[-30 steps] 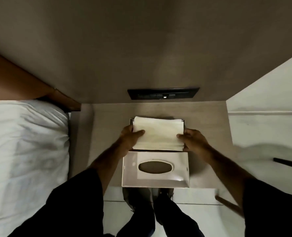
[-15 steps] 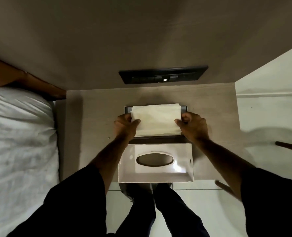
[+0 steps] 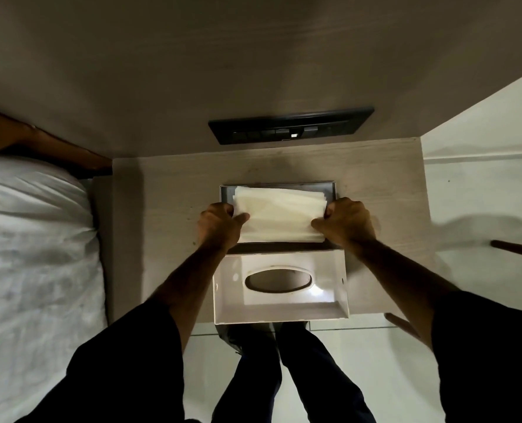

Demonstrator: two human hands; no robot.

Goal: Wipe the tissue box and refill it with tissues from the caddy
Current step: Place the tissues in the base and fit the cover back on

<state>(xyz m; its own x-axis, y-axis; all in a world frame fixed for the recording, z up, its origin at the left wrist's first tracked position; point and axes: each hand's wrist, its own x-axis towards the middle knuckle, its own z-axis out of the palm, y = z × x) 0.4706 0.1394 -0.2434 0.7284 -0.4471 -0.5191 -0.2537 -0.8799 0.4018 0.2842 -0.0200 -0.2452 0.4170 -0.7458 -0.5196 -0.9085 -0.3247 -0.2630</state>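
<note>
A stack of pale tissues (image 3: pixel 279 213) lies over the dark, shallow base of the tissue box (image 3: pixel 326 188) on the bedside table (image 3: pixel 168 209). My left hand (image 3: pixel 220 222) grips the stack's left end and my right hand (image 3: pixel 346 222) grips its right end. The stack sits low, at the rim of the base; whether it rests inside, I cannot tell. The white tissue box cover (image 3: pixel 279 285) lies upside down nearer to me at the table's front edge, its oval slot facing up. No caddy is in view.
A dark switch panel (image 3: pixel 290 125) is set in the wall behind the table. A bed with white bedding (image 3: pixel 33 254) is close on the left. Pale floor (image 3: pixel 479 209) and thin wooden furniture legs (image 3: pixel 516 248) lie to the right. My legs stand below the table's edge.
Both hands have lowered the tissue stack onto the dark base. The view has shifted closer, so the table and box sit lower in the frame.
</note>
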